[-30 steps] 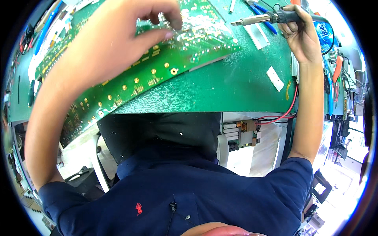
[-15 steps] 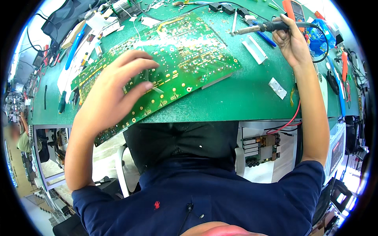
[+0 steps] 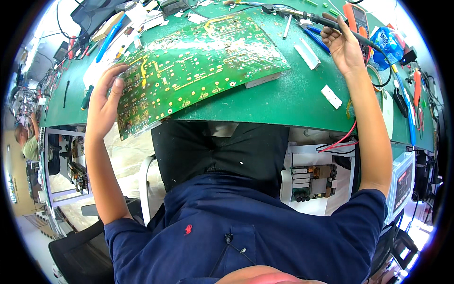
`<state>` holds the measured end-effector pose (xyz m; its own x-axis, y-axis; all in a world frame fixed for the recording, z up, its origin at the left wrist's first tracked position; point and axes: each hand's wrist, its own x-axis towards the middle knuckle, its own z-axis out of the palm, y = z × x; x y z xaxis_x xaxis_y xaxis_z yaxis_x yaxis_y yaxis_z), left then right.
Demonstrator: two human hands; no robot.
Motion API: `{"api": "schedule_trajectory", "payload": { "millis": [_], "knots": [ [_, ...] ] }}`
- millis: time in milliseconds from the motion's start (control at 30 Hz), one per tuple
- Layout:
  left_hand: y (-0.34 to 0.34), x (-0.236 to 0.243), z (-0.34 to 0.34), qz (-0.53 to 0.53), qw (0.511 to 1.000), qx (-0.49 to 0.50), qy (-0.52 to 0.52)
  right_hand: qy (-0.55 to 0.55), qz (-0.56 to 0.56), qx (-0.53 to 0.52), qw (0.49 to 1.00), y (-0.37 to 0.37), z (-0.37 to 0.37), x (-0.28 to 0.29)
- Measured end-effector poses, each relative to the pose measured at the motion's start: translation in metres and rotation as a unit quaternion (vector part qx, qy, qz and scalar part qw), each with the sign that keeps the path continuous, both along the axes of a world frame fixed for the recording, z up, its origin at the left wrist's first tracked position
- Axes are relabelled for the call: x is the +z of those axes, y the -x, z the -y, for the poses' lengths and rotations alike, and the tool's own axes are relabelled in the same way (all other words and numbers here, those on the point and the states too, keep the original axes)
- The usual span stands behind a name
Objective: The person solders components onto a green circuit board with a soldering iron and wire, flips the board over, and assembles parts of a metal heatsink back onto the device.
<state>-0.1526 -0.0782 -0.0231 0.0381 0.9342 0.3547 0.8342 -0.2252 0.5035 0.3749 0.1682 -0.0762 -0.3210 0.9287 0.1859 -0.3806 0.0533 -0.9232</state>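
My left hand [image 3: 105,97] grips the left edge of a large green circuit board [image 3: 198,61], thumb near the top surface. The board lies at an angle, its lower left corner over the table's front edge, a grey block [image 3: 262,80] under its right side. My right hand [image 3: 345,47] holds a black-handled soldering iron [image 3: 326,21] raised at the right, fingers curled loosely and the metal tip pointing left over the table. Near it lie blue pens [image 3: 316,38], a white strip [image 3: 307,53] and a small white packet [image 3: 331,97].
Tools and scraps crowd the table's back, with a blue tool [image 3: 109,42], an orange multimeter [image 3: 359,21] and a blue crumpled packet [image 3: 385,45]. Red and black cables [image 3: 336,146] hang at the right front. A co-worker [image 3: 27,142] is at the far left.
My left hand has moved from over the board's middle to its left edge. The soldering iron in my right hand has risen slightly toward the back.
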Motion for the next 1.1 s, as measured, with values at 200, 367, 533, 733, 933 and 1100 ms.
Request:
{"api": "schedule_trajectory", "payload": {
  "millis": [200, 367, 533, 733, 933, 1100],
  "knots": [
    [0.028, 0.004, 0.002, -0.029, 0.995, 0.091, -0.028, 0.003, 0.002, -0.034, 0.999, 0.010, 0.007, 0.000],
    [-0.019, 0.005, 0.048, -0.098, 0.975, 0.128, -0.151, 0.011, -0.009, -0.059, 0.998, 0.012, 0.008, 0.003],
    [-0.132, -0.041, 0.098, 0.123, 0.950, 0.059, -0.282, 0.005, -0.009, -0.073, 0.997, 0.009, 0.007, 0.003],
    [-0.208, -0.141, 0.100, 0.273, 0.948, -0.160, 0.034, 0.021, -0.011, -0.064, 0.998, 0.011, 0.007, 0.004],
    [-0.189, -0.245, 0.075, 0.391, 0.904, -0.059, 0.162, 0.038, -0.023, -0.065, 0.997, 0.014, 0.010, 0.007],
    [-0.125, -0.306, 0.040, 0.562, 0.807, 0.134, 0.123, 0.038, -0.023, -0.073, 0.996, 0.015, 0.012, 0.008]
  ]
}}
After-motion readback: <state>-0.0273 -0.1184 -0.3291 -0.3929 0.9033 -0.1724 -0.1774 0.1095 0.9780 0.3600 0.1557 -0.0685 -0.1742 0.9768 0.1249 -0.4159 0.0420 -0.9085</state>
